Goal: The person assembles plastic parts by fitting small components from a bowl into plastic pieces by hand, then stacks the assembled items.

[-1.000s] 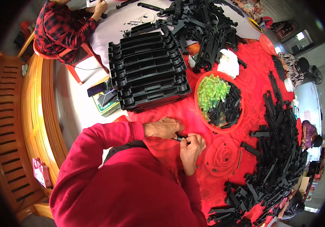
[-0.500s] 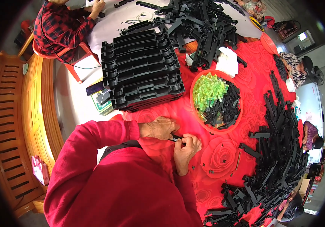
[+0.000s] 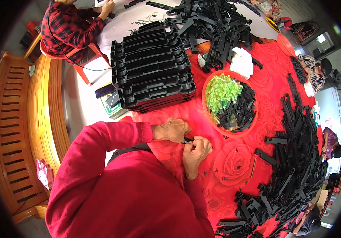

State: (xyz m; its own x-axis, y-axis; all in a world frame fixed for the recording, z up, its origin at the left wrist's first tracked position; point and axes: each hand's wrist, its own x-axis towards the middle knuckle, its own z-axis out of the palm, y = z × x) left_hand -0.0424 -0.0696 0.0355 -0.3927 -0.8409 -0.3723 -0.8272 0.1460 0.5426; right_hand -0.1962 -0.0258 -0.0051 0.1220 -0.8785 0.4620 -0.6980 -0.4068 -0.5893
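Observation:
My left hand (image 3: 173, 130) and my right hand (image 3: 197, 154) meet just above the red rose-patterned tablecloth (image 3: 234, 163). Between their fingertips is a small black plastic piece (image 3: 188, 140), mostly covered by the fingers. Both hands are closed on it, the right with its thumb and fingers pinched together. Beyond my right hand stands a round red basin (image 3: 207, 115). Clear yellow-green pieces (image 3: 222, 93) fill its left side, and small black strips (image 3: 240, 113) fill its right.
A stack of black ribbed plastic trays (image 3: 150, 67) stands ahead of my left arm. Long black plastic parts (image 3: 297, 154) lie heaped along the right, and another heap (image 3: 218, 27) lies at the back. A thin stick (image 3: 254, 167) rests nearby. A co-worker in plaid (image 3: 69, 31) sits far left.
The hands have drawn slightly closer together, and less of the black piece shows between them. The whole view has shifted a little. The heaps and basin look the same.

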